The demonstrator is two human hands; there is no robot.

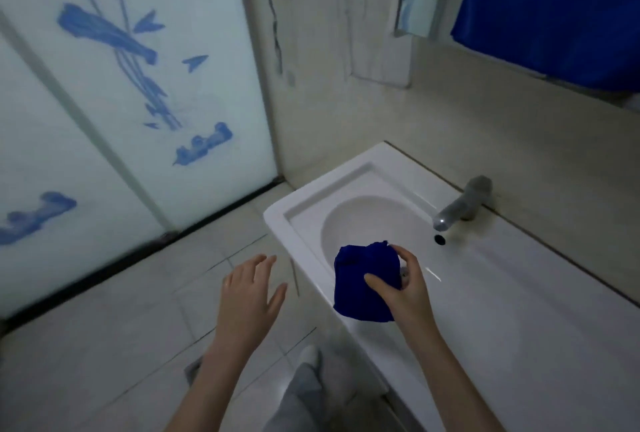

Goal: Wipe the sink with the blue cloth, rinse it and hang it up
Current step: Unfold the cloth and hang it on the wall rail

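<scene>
Nothing readable is showing anywhere: no text, labels, brands, numbers or signs on any surface in view.

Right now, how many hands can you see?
2. The left hand hovers open over the floor tiles; the right hand grips the blue cloth above the sink rim.

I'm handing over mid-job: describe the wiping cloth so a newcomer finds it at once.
Find the white sink along the right-hand wall, with its grey tap. Over the near rim of its round basin, the right hand pinches a bunched dark blue cloth. Unlike the broad blue fabric hanging top right, it is small, crumpled and held.
</scene>
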